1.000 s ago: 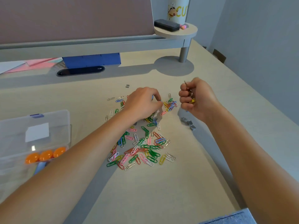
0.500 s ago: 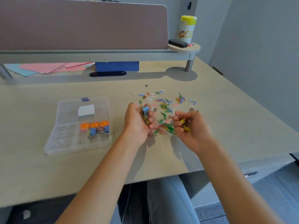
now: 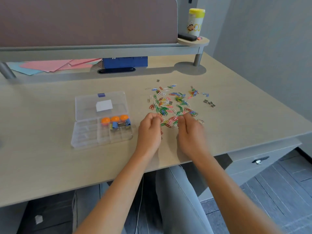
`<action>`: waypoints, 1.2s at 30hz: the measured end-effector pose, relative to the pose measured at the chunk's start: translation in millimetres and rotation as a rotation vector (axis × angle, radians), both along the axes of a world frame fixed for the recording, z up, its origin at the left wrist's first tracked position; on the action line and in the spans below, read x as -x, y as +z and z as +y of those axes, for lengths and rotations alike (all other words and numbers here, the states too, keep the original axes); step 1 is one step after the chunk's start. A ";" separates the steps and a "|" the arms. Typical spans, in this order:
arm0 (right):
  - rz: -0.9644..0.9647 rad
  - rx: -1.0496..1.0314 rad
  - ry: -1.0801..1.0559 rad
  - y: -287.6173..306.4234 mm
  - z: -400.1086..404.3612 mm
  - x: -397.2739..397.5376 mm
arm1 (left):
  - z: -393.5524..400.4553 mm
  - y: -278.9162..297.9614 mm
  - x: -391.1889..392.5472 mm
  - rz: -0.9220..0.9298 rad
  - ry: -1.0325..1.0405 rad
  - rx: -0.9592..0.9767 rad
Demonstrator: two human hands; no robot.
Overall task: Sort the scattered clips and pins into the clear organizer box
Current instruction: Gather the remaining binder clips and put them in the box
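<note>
Several coloured paper clips (image 3: 172, 105) lie scattered on the desk right of centre. The clear organizer box (image 3: 87, 132) stands open to their left, with three orange round pins (image 3: 115, 119) and blue binder clips (image 3: 118, 124) in its compartments. My left hand (image 3: 149, 130) and my right hand (image 3: 190, 132) are at the near edge of the pile, backs up and fingers curled. What they hold is hidden now; half a second ago each gripped binder clips. Small grey staple blocks (image 3: 209, 102) lie to the right of the pile.
Pink and blue paper sheets (image 3: 49, 65) and a blue box (image 3: 125, 61) sit under the raised shelf (image 3: 101, 51) at the back. A yellow-capped canister (image 3: 195, 22) and a black case (image 3: 187, 37) stand on its round end. The desk's front edge (image 3: 168, 168) runs just behind my wrists.
My view has pulled back from the desk. Both hands turned from palms-up, showing binder clips, to palms-down and dropped to the near edge of the paper clip pile.
</note>
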State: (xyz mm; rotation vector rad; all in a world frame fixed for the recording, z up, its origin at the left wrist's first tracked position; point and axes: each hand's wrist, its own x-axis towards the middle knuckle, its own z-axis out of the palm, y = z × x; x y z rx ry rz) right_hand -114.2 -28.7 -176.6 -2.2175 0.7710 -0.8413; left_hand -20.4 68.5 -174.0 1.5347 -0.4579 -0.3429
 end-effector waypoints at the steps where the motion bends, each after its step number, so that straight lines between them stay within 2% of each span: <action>1: 0.026 0.060 0.021 -3.6 -1.3 -0.8 | 0.1 -3.2 1.1 -0.084 -0.019 -0.045; 6: 0.063 0.189 0.107 -14.8 -7.7 5.0 | 1.5 -12.6 5.4 -0.414 -0.044 -0.154; 10: 0.048 0.184 0.091 -13.5 -2.6 20.6 | 5.5 -14.8 7.6 -0.552 -0.090 -0.210; 16: 0.088 0.159 0.087 -11.3 -1.4 38.6 | 21.5 -12.8 13.4 -0.587 -0.134 -0.284; 21: 0.101 0.112 0.049 -9.8 1.9 42.4 | 34.8 -12.3 17.7 -0.637 -0.095 -0.338; 25: 0.181 0.111 -0.024 -7.8 2.5 43.4 | 49.9 -16.4 26.7 -0.668 -0.016 -0.431; 29: 0.243 0.158 -0.048 -6.2 3.4 40.8 | 59.7 -18.4 35.3 -0.765 -0.023 -0.572; 33: 0.183 0.156 -0.073 -6.6 5.2 36.9 | 65.3 -18.3 39.6 -0.805 -0.034 -0.661; 36: 0.096 0.087 -0.110 -6.4 6.8 33.0 | 69.7 -18.1 40.8 -0.800 -0.048 -0.653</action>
